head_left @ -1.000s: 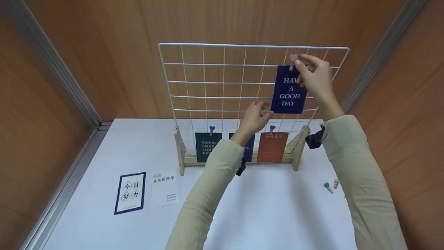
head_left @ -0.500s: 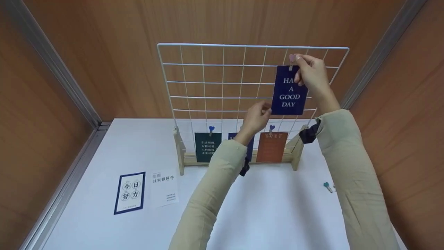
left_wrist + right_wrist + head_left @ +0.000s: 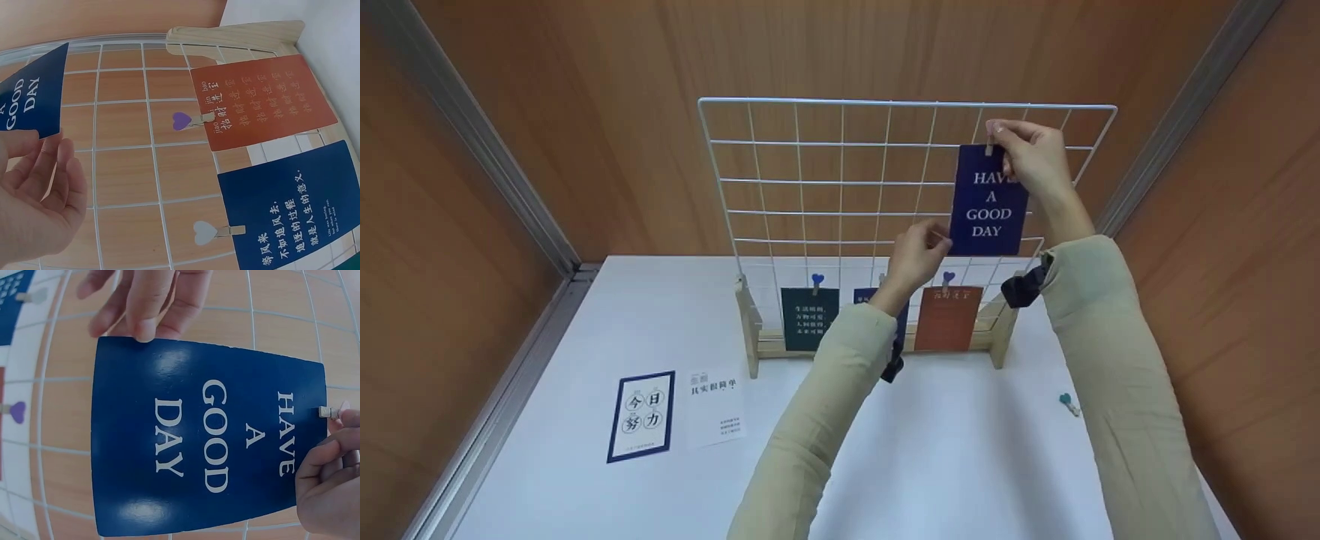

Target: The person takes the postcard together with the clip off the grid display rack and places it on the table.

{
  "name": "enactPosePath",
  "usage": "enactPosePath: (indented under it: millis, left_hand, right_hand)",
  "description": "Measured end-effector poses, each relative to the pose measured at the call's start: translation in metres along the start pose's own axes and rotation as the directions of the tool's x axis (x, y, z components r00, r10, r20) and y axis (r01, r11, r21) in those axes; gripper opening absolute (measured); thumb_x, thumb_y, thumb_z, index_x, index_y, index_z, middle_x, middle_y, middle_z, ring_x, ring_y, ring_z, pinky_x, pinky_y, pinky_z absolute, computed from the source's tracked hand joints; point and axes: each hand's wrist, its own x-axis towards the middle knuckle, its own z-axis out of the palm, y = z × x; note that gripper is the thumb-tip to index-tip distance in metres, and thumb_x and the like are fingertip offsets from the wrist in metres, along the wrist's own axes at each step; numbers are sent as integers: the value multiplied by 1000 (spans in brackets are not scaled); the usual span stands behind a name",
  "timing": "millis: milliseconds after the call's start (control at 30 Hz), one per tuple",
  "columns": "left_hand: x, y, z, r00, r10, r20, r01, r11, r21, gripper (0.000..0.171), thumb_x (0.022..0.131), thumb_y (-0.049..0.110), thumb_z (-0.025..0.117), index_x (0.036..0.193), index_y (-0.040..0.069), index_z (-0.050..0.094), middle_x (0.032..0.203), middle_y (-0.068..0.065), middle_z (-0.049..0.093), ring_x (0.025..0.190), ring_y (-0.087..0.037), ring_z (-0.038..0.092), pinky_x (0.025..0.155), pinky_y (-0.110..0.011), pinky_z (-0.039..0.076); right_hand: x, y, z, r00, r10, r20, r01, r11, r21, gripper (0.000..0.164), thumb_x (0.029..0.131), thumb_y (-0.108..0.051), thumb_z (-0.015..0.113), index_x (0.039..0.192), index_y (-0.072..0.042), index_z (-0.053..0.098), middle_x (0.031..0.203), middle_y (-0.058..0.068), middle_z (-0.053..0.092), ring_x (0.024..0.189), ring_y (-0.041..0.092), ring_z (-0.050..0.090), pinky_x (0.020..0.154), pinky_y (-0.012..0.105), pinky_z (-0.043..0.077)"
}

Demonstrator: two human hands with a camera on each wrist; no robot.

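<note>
A dark blue card (image 3: 986, 217) reading "HAVE A GOOD DAY" stands upright in front of the upper right of a white wire grid (image 3: 810, 100). At its top edge sits a small wooden clothespin (image 3: 325, 412) with a pink heart, which my right hand (image 3: 1039, 161) pinches between thumb and fingers. Lower down, my left hand (image 3: 916, 255) pinches the card's lower left edge, its thumb (image 3: 22, 140) on the printed face. Below hang a green card (image 3: 806, 319), another blue card (image 3: 287, 208) and an orange card (image 3: 949, 322), each under a heart clothespin.
Wooden feet (image 3: 1000, 349) hold the grid up on the white table (image 3: 945, 450). Two more cards lie at the left, one blue-bordered (image 3: 641, 416) and one white (image 3: 716, 409). A loose green-heart clothespin (image 3: 1069, 405) lies near my right sleeve (image 3: 1125, 390).
My right fingers have closed further over the pink heart, and the card's bottom edge sits slightly lower. The right forearm has shifted left, hiding a loose pink clothespin on the table.
</note>
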Motion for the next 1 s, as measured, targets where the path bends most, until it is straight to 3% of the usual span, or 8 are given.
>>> enactPosePath:
  millis: [267,367,500,633,733,1000]
  left_hand:
    - [1,-2,0,1000,20,-10,-20,999,25,11,85,9,57,93,5,64,83,-2,62,76,-10,56,65,-20,43]
    - [1,-3,-2,1000,27,-16,-27,999,30,11,86,9,57,92,4,64,83,-2,62,76,-10,56,65,-20,43]
    - [0,-4,-4,1000,25,-16,-24,999,26,11,86,8,56,92,4,64,84,-3,62,76,-11,56,66,-20,43]
    - [-1,-6,-4,1000,23,-20,-23,1000,16,10,86,7,56,91,4,64,84,-3,62,76,-10,56,66,-20,43]
    - [-1,-6,-5,999,27,-33,-26,1000,12,11,86,7,56,92,4,64,84,-2,62,75,-10,56,67,-20,43]
    - [-2,-6,-5,998,39,-41,-37,998,44,11,85,7,57,92,5,65,83,-2,62,75,-10,56,67,-20,43]
  right_hand:
    - [-2,1,0,999,4,-46,1,995,103,21,83,-12,61,99,1,64,80,4,64,40,5,39,36,14,29]
    - [-2,2,1,998,-11,-62,17,996,87,20,82,-13,62,97,0,65,86,4,64,59,10,52,50,17,40]
    - [-3,5,4,993,-83,-89,88,994,64,18,81,-11,62,94,1,66,88,6,65,83,15,56,72,22,42]
    - [-3,9,7,983,-138,-124,150,984,97,12,81,-8,63,88,0,68,84,7,66,65,12,55,55,17,41]
    - [-3,11,8,979,-149,-140,166,978,126,10,81,-7,63,86,0,68,80,6,65,52,8,48,41,14,32]
    - [-4,10,9,977,-115,-178,149,970,193,11,80,-6,64,87,1,68,79,7,65,36,5,35,33,13,26]
